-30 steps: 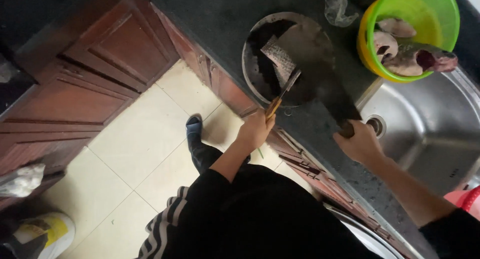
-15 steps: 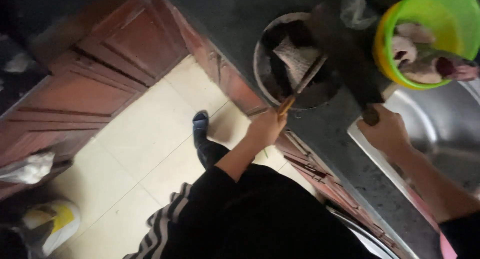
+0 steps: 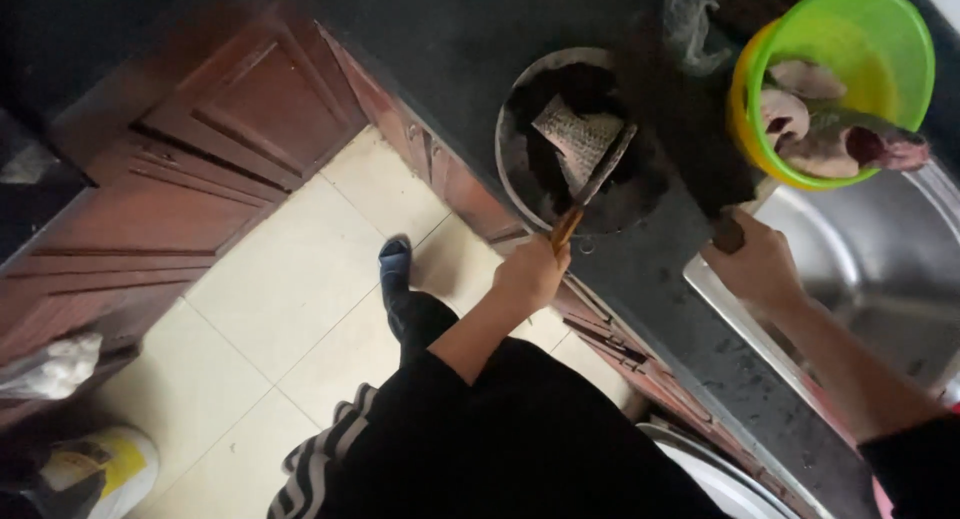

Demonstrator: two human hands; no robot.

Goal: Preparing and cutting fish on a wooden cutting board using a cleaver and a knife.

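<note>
My left hand (image 3: 530, 274) grips the wooden handle of a knife (image 3: 590, 194), whose blade lies across a scaly fish piece (image 3: 572, 137). The fish piece sits on a round dark chopping block (image 3: 520, 169) on the black counter (image 3: 650, 279). Beside the sink, my right hand (image 3: 755, 269) is closed on the handle of a broad dark cleaver (image 3: 700, 159). The cleaver reaches up between the block and a green bowl. That green bowl (image 3: 880, 49), nested in a yellow one, holds more fish pieces (image 3: 830, 139).
A steel sink (image 3: 880, 279) lies right of the counter. Reddish wooden cabinets (image 3: 230, 119) line the tiled floor (image 3: 290, 299), where my foot in a dark sock (image 3: 396, 267) stands. A grey plastic bag (image 3: 690, 19) sits behind the block. A yellow-white container (image 3: 100, 464) is at bottom left.
The view has shifted a little. Both hands keep their grips; the knife blade stays over the fish piece and the right hand has edged nearer the green bowl.
</note>
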